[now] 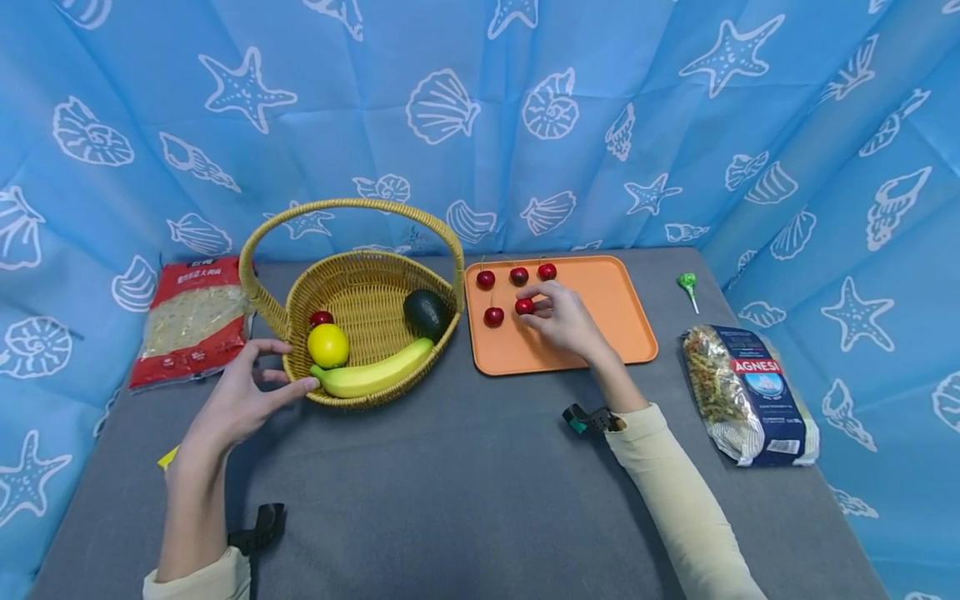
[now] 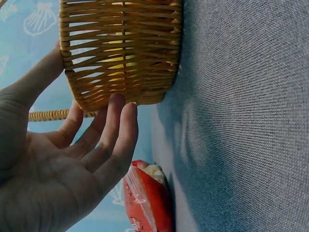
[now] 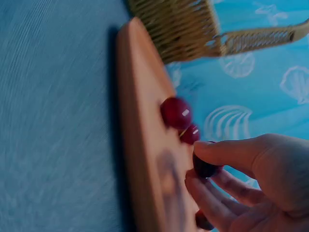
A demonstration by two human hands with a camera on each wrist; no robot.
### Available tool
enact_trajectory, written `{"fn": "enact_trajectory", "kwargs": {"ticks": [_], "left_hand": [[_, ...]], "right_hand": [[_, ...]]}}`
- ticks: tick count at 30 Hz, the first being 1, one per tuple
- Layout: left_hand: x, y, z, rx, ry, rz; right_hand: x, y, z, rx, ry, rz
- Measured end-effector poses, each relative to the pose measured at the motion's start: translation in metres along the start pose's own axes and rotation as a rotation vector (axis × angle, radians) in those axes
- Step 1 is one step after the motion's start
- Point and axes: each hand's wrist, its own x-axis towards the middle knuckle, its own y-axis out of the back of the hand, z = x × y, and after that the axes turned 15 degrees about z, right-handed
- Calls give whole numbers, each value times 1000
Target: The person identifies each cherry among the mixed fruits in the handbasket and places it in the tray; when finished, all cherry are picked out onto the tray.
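Observation:
My right hand (image 1: 566,321) pinches a red cherry (image 1: 524,307) between thumb and fingertips, over the orange tray (image 1: 615,333). The right wrist view shows this held cherry (image 3: 204,166) dark against the light, just off the tray surface. Several other cherries (image 1: 493,317) with stems lie on the tray's left part. My left hand (image 1: 243,396) holds the wicker basket (image 1: 367,287) at its left side, thumb at the rim and fingers along the woven wall (image 2: 120,53). Inside the basket are a banana (image 1: 378,372), a yellow round fruit (image 1: 327,345), a dark avocado (image 1: 426,313) and a red cherry (image 1: 322,318).
A red bag of pasta (image 1: 193,321) lies left of the basket, whose tall handle (image 1: 352,202) arches over it. On the right are a green lollipop (image 1: 687,283) and an Agnesi pasta bag (image 1: 750,396). A blue curtain (image 1: 480,125) hangs behind the grey table (image 1: 450,500).

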Motion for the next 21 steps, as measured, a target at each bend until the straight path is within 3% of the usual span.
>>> {"fn": "enact_trajectory", "kwargs": {"ticks": [9, 21], "left_hand": [[-1, 1, 0, 4, 8, -11], [0, 1, 2, 3, 6, -9]], "right_hand": [[9, -8, 20, -30, -44, -55], [7, 1, 13, 10, -41, -55]]}}
